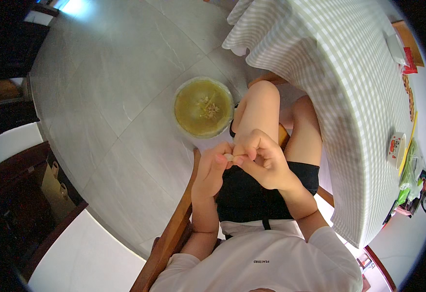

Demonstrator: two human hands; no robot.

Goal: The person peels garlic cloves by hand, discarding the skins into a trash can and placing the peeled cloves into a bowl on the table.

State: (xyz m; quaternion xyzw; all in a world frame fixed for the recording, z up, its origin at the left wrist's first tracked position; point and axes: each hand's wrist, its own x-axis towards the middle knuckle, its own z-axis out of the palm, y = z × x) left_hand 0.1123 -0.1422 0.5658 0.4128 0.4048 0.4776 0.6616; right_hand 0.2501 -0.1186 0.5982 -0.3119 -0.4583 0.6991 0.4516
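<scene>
The left hand [209, 170] and the right hand [266, 163] meet above the person's lap, thumbs and fingers pinched together on a small pale piece [229, 157]. Only a sliver of the piece shows between the fingertips; the rest is covered, and it is too small to tell what it is. The other fingers of the right hand curl inward; those of the left are partly hidden behind its thumb.

On the floor [140, 141], just beyond the hands, stands a round yellow-green bin [183, 109] with pale scraps [211, 111] inside, too blurred to name. A checked cloth [342, 112] hides the underside of the surface at right. Near its far side, a white patterned bowl [396, 150] stands beside a crowded, unclear clutter [410, 180].
</scene>
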